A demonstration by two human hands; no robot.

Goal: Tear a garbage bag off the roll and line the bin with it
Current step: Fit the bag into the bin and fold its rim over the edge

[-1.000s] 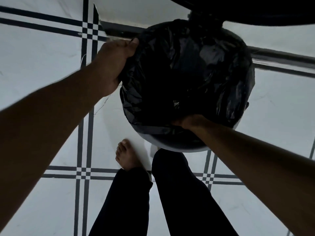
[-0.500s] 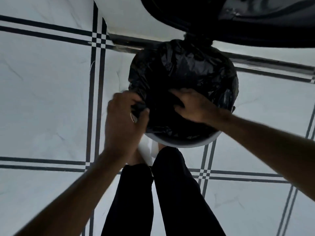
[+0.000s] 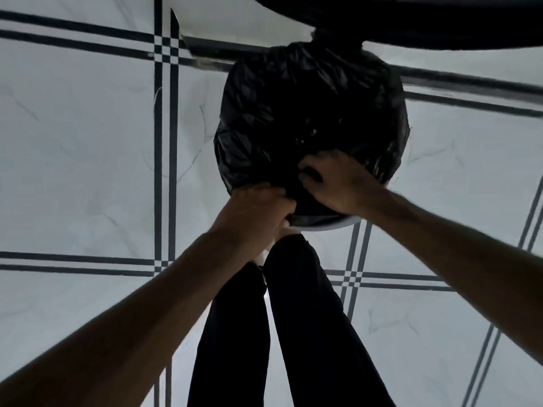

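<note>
A black garbage bag (image 3: 308, 113) is spread over the mouth of a round bin on the floor. Only a pale strip of the bin's rim (image 3: 332, 226) shows at the near edge. My left hand (image 3: 255, 212) grips the bag's edge at the near rim, fingers curled into the plastic. My right hand (image 3: 338, 183) is just to its right, fingers curled and pinching the bag a little further in. The two hands sit close together. The bin's body is hidden under the bag.
The bin stands on a white tiled floor (image 3: 88, 142) with dark double lines. My legs in dark trousers (image 3: 293, 318) are directly below the bin. A large dark object (image 3: 411, 22) overhangs the top of the view behind the bin.
My left hand moved from the bin's left side down to the near rim. My right hand shifted along the near edge, and both now grip the bag side by side.
</note>
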